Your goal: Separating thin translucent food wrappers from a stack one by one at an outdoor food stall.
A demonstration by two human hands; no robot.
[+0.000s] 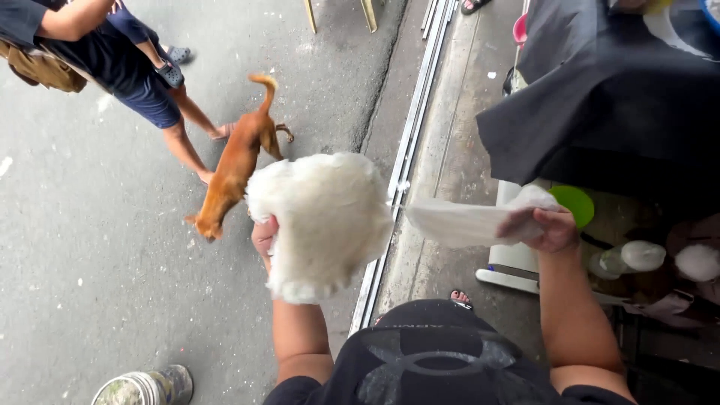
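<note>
My left hand (264, 238) holds up a big fluffy white puff of cotton candy (322, 221), which hides most of the fingers. My right hand (547, 229) pinches a thin clear plastic bag (469, 221) that stretches leftward toward the puff, its open end just short of it. Both hands are raised in front of my chest over a concrete kerb and a metal floor track (409, 142).
A brown dog (236, 165) walks on the grey pavement left of the puff. A person in dark shorts (142, 82) stands at the upper left. A black cloth-covered stand (615, 97), a green lid (574, 201) and bagged white puffs (697, 262) sit on the right. A tin can (142, 388) stands lower left.
</note>
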